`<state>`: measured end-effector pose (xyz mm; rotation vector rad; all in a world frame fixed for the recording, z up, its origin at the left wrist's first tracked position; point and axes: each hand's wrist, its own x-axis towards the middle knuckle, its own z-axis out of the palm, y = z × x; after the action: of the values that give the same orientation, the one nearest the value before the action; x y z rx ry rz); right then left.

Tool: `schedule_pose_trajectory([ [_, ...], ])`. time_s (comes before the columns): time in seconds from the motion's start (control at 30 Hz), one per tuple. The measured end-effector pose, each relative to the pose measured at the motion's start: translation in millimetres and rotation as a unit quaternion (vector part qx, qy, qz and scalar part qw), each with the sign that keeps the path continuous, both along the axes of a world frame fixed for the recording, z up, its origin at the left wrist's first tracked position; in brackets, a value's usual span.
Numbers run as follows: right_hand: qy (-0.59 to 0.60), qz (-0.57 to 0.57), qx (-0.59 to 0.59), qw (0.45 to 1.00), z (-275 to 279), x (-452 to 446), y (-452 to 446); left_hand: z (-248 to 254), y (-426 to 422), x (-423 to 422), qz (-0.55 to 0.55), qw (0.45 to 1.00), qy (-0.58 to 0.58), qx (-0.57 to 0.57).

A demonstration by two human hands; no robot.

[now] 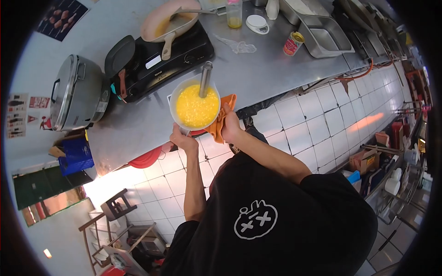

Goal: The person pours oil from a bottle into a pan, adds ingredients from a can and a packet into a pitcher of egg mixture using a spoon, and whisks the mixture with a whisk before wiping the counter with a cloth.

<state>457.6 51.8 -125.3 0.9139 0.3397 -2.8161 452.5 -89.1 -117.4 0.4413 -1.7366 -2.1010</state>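
Observation:
A round white container (pixel 198 108) full of yellow, lumpy liquid is at the front edge of the steel counter. A metal utensil handle (pixel 206 80) stands up out of the liquid. My left hand (pixel 184 138) is closed at the container's near side, gripping its lower edge or handle. My right hand (pixel 231 124) is closed on an orange cloth (pixel 229 102), which lies against the container's right side.
On the steel counter (pixel 258 69) are a black portable stove (pixel 179 55) bearing a pan (pixel 156 23), a small dark pan (pixel 120 54), a large cooker (pixel 78 92), an opened can (pixel 293 43), a white scale (pixel 257 24), a bottle (pixel 234 14) and metal trays (pixel 327 37).

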Motion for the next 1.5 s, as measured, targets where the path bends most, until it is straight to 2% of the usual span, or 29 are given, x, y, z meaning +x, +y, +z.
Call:
schedule_pose_trajectory([
  [0.07,0.011,0.016,0.0,1.0,7,-3,2,-10,-8,-1,-0.034,0.999,-0.029,-0.005],
  [0.27,0.072,0.052,0.03,0.996,35,-2,44,-26,8,-35,0.119,0.987,-0.033,0.105],
  [0.37,0.093,0.03,0.008,0.995,41,-11,94,-38,3,-47,0.099,0.991,-0.059,0.071],
  [0.43,0.14,-0.024,0.032,0.989,51,-14,135,-56,-1,-55,0.109,0.991,-0.049,0.056],
  [0.5,0.143,-0.1,0.184,0.967,48,-28,171,-63,-4,-61,0.117,0.99,-0.047,0.067],
  [0.53,0.125,-0.065,0.309,0.941,43,-34,189,-63,-6,-61,0.122,0.988,-0.051,0.085],
  [0.57,0.107,-0.027,0.429,0.897,36,-46,208,-64,-8,-63,0.128,0.985,-0.052,0.104],
  [0.63,0.119,0.028,0.663,0.738,-3,-82,227,-70,-16,-61,0.136,0.981,-0.09,0.108],
  [0.7,0.181,0.052,0.854,0.485,-69,-125,237,-78,-21,-59,0.129,0.982,-0.089,0.106],
  [0.73,0.115,0.209,0.905,0.352,-78,-133,233,-79,-23,-56,0.134,0.982,-0.088,0.102],
  [0.83,0.136,0.254,0.937,0.199,-126,-153,214,-72,-25,-48,0.165,0.979,-0.077,0.092],
  [0.9,0.15,0.234,0.944,0.176,-134,-155,194,-44,-11,-48,0.202,0.973,-0.062,0.088],
  [1.0,0.219,0.204,0.942,0.154,-137,-138,149,-23,-13,-31,0.201,0.976,-0.072,-0.036],
  [1.07,0.27,0.232,0.91,0.211,-117,-126,97,-16,-18,-17,0.214,0.972,-0.096,-0.023],
  [1.1,0.324,0.236,0.896,0.191,-118,-124,74,-14,-21,-14,0.227,0.967,-0.106,0.034],
  [1.13,0.349,0.303,0.858,0.222,-111,-123,52,-13,-26,-9,0.239,0.966,-0.103,0.003],
  [1.23,0.415,0.314,0.818,0.245,-117,-129,26,-11,-35,0,0.273,0.956,-0.086,-0.064],
  [1.33,0.439,0.321,0.816,0.195,-113,-135,74,2,-34,-3,0.291,0.95,-0.093,-0.06],
  [1.43,0.364,0.297,0.868,0.162,-115,-121,163,5,-23,-11,0.276,0.952,-0.096,-0.087],
  [1.5,0.285,0.311,0.892,0.163,-114,-106,233,0,-12,-19,0.258,0.957,-0.098,-0.088],
])
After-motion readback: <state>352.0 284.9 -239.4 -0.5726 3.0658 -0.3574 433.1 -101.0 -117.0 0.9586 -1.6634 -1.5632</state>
